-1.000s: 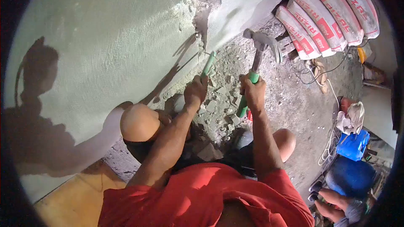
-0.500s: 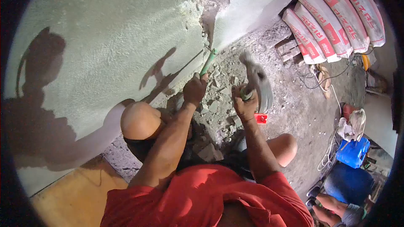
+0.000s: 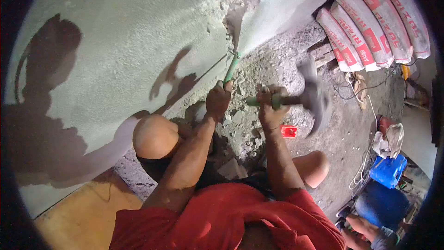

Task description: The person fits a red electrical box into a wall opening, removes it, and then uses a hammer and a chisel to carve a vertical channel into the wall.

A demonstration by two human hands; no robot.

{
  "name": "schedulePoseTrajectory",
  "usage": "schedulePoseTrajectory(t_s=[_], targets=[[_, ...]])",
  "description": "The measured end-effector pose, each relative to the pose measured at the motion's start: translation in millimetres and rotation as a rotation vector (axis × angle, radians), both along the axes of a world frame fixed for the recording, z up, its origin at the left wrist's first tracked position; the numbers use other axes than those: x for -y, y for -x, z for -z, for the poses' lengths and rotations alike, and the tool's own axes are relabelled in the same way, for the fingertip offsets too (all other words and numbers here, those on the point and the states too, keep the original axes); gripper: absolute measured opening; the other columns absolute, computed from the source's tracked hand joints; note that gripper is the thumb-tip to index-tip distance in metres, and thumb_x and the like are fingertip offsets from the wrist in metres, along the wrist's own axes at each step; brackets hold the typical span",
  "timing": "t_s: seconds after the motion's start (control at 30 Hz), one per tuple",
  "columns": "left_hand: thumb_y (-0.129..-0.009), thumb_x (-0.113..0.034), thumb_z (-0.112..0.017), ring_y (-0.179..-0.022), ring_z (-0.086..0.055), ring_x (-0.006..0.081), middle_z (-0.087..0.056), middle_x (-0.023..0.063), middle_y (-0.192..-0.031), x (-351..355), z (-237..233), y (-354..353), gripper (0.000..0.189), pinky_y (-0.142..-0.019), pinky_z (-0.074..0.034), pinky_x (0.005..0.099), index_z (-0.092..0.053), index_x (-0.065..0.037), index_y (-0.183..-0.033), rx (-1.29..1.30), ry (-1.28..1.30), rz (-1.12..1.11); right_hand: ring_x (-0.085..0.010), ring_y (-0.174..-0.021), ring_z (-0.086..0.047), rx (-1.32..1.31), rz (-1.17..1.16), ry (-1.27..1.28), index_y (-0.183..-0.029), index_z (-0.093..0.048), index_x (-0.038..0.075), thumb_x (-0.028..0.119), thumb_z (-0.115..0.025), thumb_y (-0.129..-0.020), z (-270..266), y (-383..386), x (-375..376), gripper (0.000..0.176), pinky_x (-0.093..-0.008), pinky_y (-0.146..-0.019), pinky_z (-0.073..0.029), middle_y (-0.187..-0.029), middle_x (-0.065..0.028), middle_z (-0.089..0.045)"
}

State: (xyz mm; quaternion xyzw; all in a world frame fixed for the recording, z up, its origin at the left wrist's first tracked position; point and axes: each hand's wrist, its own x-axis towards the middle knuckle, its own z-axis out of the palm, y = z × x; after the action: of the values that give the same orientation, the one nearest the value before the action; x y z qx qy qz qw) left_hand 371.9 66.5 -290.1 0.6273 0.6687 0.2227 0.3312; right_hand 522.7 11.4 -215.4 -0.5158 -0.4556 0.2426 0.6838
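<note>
My left hand (image 3: pixel 218 101) is closed around a green chisel (image 3: pixel 232 66), whose far end meets the foot of the pale wall (image 3: pixel 125 32), below a broken patch (image 3: pixel 240 7). My right hand (image 3: pixel 272 106) grips a hammer by its green handle (image 3: pixel 252 101). The hammer's head (image 3: pixel 315 96) is blurred by motion and lies to the right of that hand, away from the chisel. Broken rubble (image 3: pixel 238 118) covers the ground beneath and between both hands.
Stacked cement bags (image 3: pixel 365 28) stand at the upper right. A red box (image 3: pixel 289 131) lies right of the rubble. Farther right are a white cord (image 3: pixel 365 166), a blue container (image 3: pixel 387 170) and another person's legs (image 3: pixel 363 226). A yellowish board (image 3: pixel 88 213) is at lower left.
The hammer has swung to the right, away from the chisel, and its handle now lies nearly level across the view. My left hand and the chisel have shifted only slightly.
</note>
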Motion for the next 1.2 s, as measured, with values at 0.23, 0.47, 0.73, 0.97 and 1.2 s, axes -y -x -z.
schedulePoseTrajectory(t_s=[0.23, 0.47, 0.73, 0.97, 1.2], targets=[[-0.096, -0.044, -0.051, -0.068, -0.063, 0.0440, -0.064, 0.0233, -0.070, 4.8, 29.3, 2.0, 0.044, -0.057, -0.050, 0.0495, -0.058, -0.002, -0.087, -0.095, -0.247, -0.054, -0.0154, -0.062, -0.055, 0.231, -0.038, 0.764, -0.086, -0.062, -0.003, 0.024, -0.066, -0.081, 63.0, -19.7, -8.7, 0.028, -0.0349, -0.060, -0.047, -0.066, -0.0088, -0.062], [-0.096, -0.046, -0.050, -0.074, -0.064, 0.0454, -0.064, 0.0252, -0.074, -1.5, -2.4, -10.0, 0.048, -0.065, -0.049, 0.0524, -0.059, -0.001, -0.084, 0.081, 0.081, -0.059, -0.0145, -0.066, -0.055, -0.005, 0.019, 0.026, -0.085, -0.049, 0.005, 0.015, -0.067, -0.089, -42.9, -2.6, 5.3, 0.021, -0.0310, -0.061, -0.047, -0.076, -0.0081, -0.059], [-0.096, -0.045, -0.049, -0.075, -0.064, 0.0464, -0.065, 0.0263, -0.076, -2.5, 36.5, -9.0, 0.046, -0.066, -0.050, 0.0543, -0.059, 0.000, -0.093, 0.027, -0.200, -0.043, -0.0267, -0.066, -0.065, 0.325, -0.096, 0.683, -0.095, -0.065, -0.002, 0.026, -0.070, -0.082, 43.6, -8.5, -33.7, 0.031, -0.0375, -0.065, -0.051, -0.073, -0.0188, -0.066], [-0.096, -0.046, -0.050, -0.074, -0.065, 0.0442, -0.064, 0.0240, -0.072, -5.7, 8.2, -7.1, 0.048, -0.065, -0.049, 0.0493, -0.062, -0.001, -0.088, 0.248, 0.108, -0.072, -0.0095, -0.069, -0.054, 0.114, -0.076, 0.087, -0.087, -0.055, 0.005, 0.006, -0.061, -0.088, -50.4, -8.2, -7.1, 0.006, -0.0288, -0.063, -0.048, -0.083, -0.0061, -0.061], [-0.097, -0.050, -0.046, -0.085, -0.064, 0.0472, -0.064, 0.0299, -0.085, -2.1, 13.2, -10.8, 0.053, -0.069, -0.048, 0.0542, -0.061, 0.000, -0.090, 0.071, 0.103, -0.085, -0.0298, -0.064, -0.064, 0.369, 0.003, 0.804, -0.086, -0.062, -0.005, 0.029, -0.068, -0.080, 44.9, -34.8, -34.0, 0.035, -0.0412, -0.063, -0.050, -0.068, -0.0216, -0.063]])
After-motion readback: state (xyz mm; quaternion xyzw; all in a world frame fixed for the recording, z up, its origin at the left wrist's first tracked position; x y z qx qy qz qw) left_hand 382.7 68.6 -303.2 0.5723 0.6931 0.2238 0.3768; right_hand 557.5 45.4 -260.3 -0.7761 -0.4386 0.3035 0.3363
